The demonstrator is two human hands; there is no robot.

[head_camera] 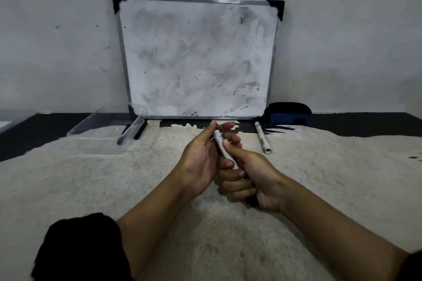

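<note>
The fingers (230, 151) of my right hand (258, 180) curl round the lower end of a white marker (219, 141), thumb along its barrel. My left hand (201, 157) pinches its upper end. Just right of them a second marker (263, 137) lies on the worktop (102, 189). Beyond them a smudged whiteboard (198, 56) stands, with an eraser (288, 112) at its right and a clear tray (100, 136) off left.

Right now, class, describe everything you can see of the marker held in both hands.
The marker is a slim white barrel, plastic by its look, with dark print near its upper end. It slants above the pale surface, far end leaning left. The left hand pinches the far end; the right hand grips the near part, hiding that end.
</note>
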